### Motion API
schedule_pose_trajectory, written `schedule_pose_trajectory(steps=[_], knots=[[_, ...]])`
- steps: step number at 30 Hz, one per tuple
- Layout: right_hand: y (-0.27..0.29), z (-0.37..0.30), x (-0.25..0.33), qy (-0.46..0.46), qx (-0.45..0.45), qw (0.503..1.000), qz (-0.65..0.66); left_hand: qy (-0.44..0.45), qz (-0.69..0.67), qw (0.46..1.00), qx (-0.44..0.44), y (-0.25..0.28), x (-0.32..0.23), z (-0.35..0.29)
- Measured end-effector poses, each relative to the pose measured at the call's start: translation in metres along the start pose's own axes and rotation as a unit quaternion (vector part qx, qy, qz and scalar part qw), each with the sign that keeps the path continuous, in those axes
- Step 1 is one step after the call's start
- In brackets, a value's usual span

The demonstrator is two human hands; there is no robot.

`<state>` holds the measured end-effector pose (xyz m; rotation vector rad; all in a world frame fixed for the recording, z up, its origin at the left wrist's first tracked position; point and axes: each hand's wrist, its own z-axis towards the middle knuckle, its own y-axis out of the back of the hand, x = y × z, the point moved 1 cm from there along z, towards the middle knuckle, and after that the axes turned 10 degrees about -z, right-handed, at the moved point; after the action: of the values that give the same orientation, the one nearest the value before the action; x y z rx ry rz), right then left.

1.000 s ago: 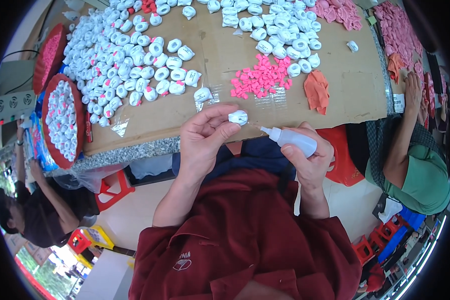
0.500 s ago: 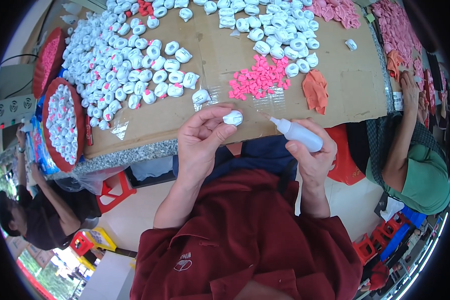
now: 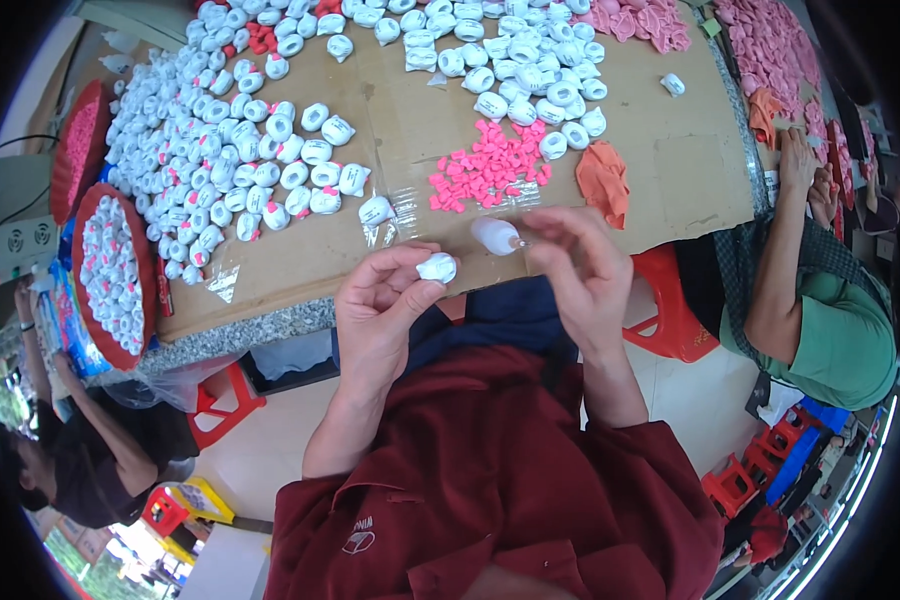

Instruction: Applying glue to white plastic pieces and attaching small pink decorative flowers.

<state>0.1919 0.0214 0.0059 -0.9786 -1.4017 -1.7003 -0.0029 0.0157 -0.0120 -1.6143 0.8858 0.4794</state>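
Observation:
Between the thumb and fingers of my left hand [image 3: 370, 310] is a small white cat-head piece [image 3: 437, 267], held above the table's near edge. My right hand [image 3: 588, 275] is open, its thumb and fingers apart. Just left of its fingertips is a squeeze bottle [image 3: 495, 236] of pale liquid, lying on its side with the nozzle toward that hand. Beyond the bottle lies a heap of small pink pieces [image 3: 485, 165]. A single white cat-head piece [image 3: 376, 210] rests past my left hand.
Many hollow white pieces [image 3: 210, 150], some with pink bits, cover the table's left; more [image 3: 540, 60] lie at the back. Red trays [image 3: 150, 290] stand at the left edge. An orange crumpled piece [image 3: 602, 185] lies right. Co-workers [image 3: 830, 330] sit at both sides.
My right hand has let go of the squeeze bottle, which has turned so its nozzle points right. My left hand still holds the white piece. The whole view has shifted slightly.

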Motion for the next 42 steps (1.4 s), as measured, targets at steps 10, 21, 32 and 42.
schedule_pose_trajectory(steps=[10,21,32,42], knots=[[-0.001,0.033,0.000,0.144,-0.045,0.955,-0.255,0.022,-0.012,1.000,0.017,-0.010,0.002,-0.002],[0.015,-0.023,0.029,-0.061,0.127,0.990,0.023,0.033,0.067,0.994,0.085,-0.022,0.014,-0.008],[0.001,-0.020,0.016,0.034,0.067,0.997,-0.012,-0.031,0.165,0.983,0.078,-0.028,0.012,-0.010],[-0.009,-0.019,0.009,-0.008,0.032,0.999,0.016,-0.115,0.349,0.930,0.034,-0.015,-0.009,0.002]])
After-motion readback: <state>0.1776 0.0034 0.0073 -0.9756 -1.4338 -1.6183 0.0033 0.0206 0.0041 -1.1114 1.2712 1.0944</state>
